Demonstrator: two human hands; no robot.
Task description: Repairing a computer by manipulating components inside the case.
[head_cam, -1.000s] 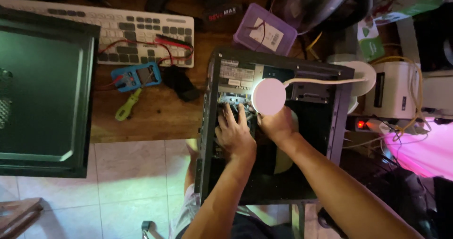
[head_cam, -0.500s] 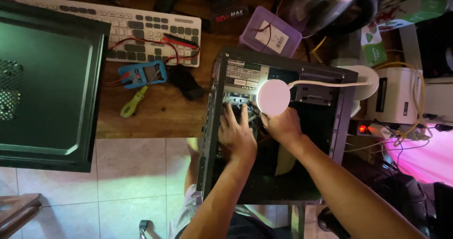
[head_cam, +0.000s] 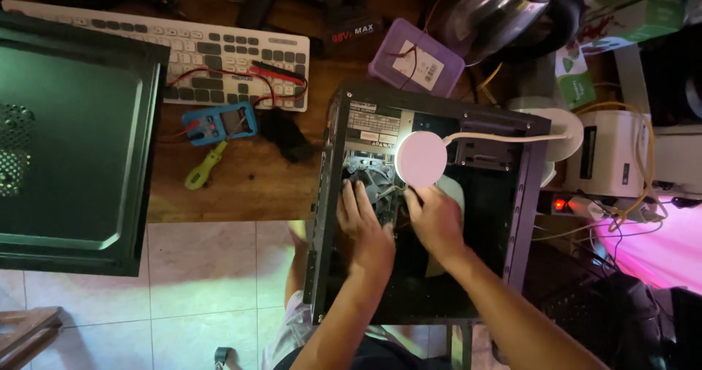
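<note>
- L hand [head_cam: 363, 225] inside open PC case [head_cam: 523, 216], fingers spread on parts near fan [head_cam: 369, 176], holding nothing.
- R hand [head_cam: 436, 220] beside it under round lamp [head_cam: 421, 158]; grip hidden, cannot tell.

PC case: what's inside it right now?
Inside the PC case: a fan, both hands, left and right, and the round lamp head lighting it. The hands and lamp cover whatever lies beneath them.

Wooden worktop [head_cam: 241, 187]: white keyboard [head_cam: 183, 55] with red and black test leads across it; blue multimeter [head_cam: 219, 123]; yellow-green screwdriver [head_cam: 202, 167]; purple box [head_cam: 415, 58]; dark side panel [head_cam: 69, 140] overhanging the left edge; open computer case [head_cam: 431, 209] overhanging the front edge above the tiled floor [head_cam: 197, 282]
</note>
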